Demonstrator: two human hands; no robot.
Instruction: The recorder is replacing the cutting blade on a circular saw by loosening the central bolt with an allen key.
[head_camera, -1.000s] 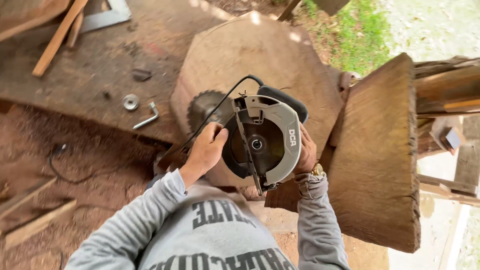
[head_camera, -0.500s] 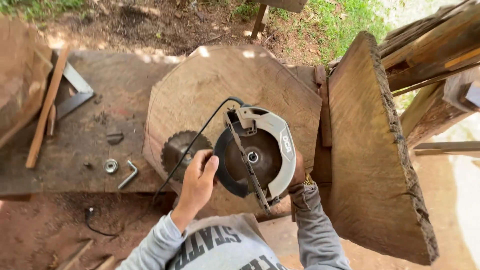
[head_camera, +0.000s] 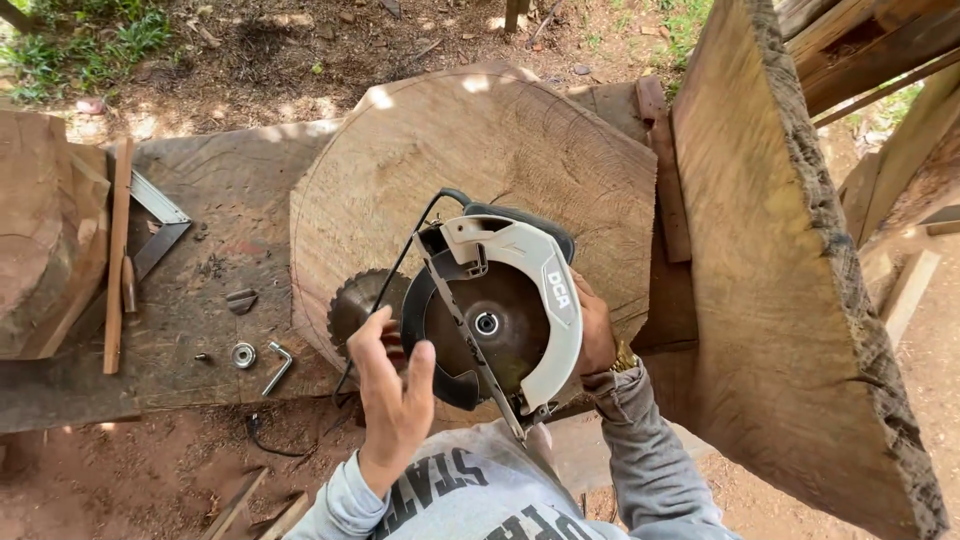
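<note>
A circular saw with a grey guard and dark body is held on its side over the near edge of a large round slab of wood, its arbor bolt facing the camera. The right hand grips the saw from behind on its right side; most of that hand is hidden by the guard, so how its fingers lie cannot be told, though it clearly bears the tool. A gold-coloured wristwatch shows at that wrist. The left hand is raised just beside the saw's left edge, fingers loosely spread and slightly curled, holding nothing; whether a fingertip touches the saw cannot be told. A loose toothed saw blade lies flat on the slab, partly hidden behind the saw and the left hand. The black power cord runs from the top of the saw down past the left hand. On the weathered table to the left lie a hex key, a washer just beside it, and a metal square further left. A thick rough-edged plank stands to the right.
</note>
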